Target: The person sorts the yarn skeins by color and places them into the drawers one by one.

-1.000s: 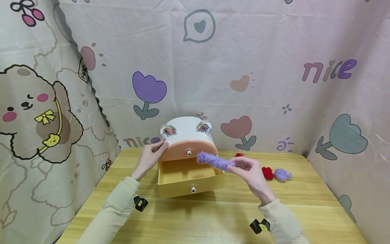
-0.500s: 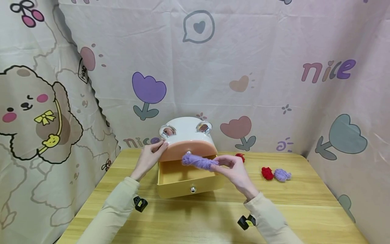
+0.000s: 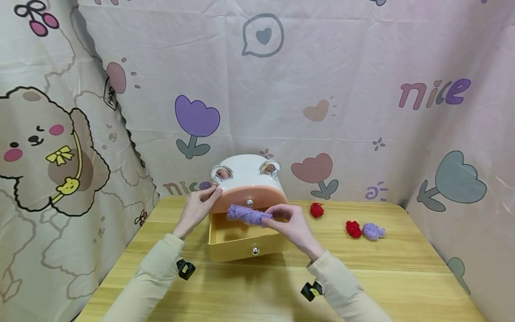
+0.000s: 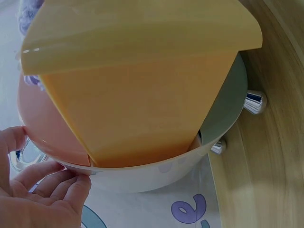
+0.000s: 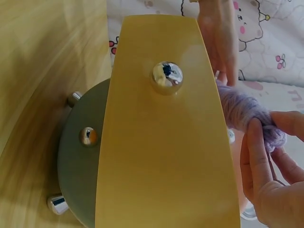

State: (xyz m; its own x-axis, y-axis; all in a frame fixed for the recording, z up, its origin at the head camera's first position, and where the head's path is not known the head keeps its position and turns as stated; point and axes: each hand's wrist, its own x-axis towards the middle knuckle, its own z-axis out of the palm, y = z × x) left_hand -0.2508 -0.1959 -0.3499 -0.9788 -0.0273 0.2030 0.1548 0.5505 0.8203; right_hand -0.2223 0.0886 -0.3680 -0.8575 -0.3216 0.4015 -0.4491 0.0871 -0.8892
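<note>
A small white drawer cabinet [image 3: 249, 172] with two chrome ears stands on the table, its yellow middle drawer [image 3: 233, 252] pulled out. My left hand [image 3: 197, 208] holds the cabinet's upper left side; in the left wrist view the thumb lies by the pink top drawer [image 4: 45, 121] and the fingers are against the white shell. With thumb and fingertips, my right hand [image 3: 290, 226] pinches one end of a purple yarn skein [image 3: 246, 214], held lengthwise over the drawer's opening. The right wrist view shows the skein [image 5: 242, 109] beside the drawer front [image 5: 164, 142].
On the wooden table [image 3: 354, 277], right of the cabinet, lie a red yarn ball [image 3: 316, 210], another red ball [image 3: 353, 229] and a purple ball [image 3: 373, 231]. A green bottom drawer [image 5: 78, 156] with a chrome knob sits under the yellow one. A printed curtain [image 3: 249, 89] hangs behind.
My right hand has moved left with the purple skein, from the drawer's right side to over its opening, uncovering the red ball behind. My left hand has stayed on the cabinet.
</note>
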